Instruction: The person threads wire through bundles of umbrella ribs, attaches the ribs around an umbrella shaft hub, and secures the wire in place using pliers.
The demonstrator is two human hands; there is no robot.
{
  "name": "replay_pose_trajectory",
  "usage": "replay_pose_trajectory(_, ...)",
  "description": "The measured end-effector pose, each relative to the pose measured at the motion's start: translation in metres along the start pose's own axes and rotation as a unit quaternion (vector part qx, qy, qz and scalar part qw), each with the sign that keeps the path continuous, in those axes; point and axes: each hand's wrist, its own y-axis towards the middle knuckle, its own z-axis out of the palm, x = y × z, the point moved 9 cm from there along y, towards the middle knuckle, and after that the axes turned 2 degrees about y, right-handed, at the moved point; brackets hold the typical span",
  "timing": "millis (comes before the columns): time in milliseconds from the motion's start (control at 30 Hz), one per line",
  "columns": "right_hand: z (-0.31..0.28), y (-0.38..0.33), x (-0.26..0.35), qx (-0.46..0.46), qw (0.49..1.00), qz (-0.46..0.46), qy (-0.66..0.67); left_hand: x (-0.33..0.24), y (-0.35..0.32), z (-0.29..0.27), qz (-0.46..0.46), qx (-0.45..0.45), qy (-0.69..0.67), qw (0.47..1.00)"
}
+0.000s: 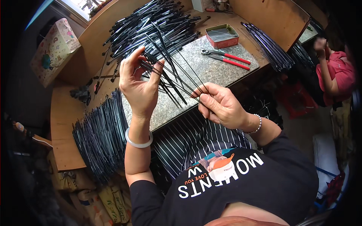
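Note:
My left hand (140,84) is raised over the work surface, its thumb and fingers curled around a loose, fanned cluster of thin black rods (171,62). They look like umbrella ribs, though their exact kind is unclear. Lower and to the right, my right hand (223,107) pinches the near ends of some of these rods between thumb and fingers. The rods cross each other between both hands, above a speckled stone slab (151,121). Red-handled pliers (230,60) lie on the slab beyond my right hand, beside a red rectangular tin (223,44) with thin pins or wires in it.
A big heap of dark rod bundles (151,22) covers the far left. More rods lie in a row (102,132) at the left and a bundle (267,47) at the right. Wooden boards (273,19) wall the bench. Another person (337,73) in red sits at the far right.

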Motion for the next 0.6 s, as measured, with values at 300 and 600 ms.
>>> replay_pose_trajectory(300, 0.002, 0.000, 0.000, 0.000, 1.000, -0.005, -0.011, 0.012, -0.001, 0.004, -0.030, 0.018, -0.106, 0.994)
replay_pose_trajectory(600, 0.002, 0.003, 0.000, 0.004, 1.000, 0.004, -0.015, 0.022, -0.002, 0.008, -0.064, 0.036, -0.157, 0.985)
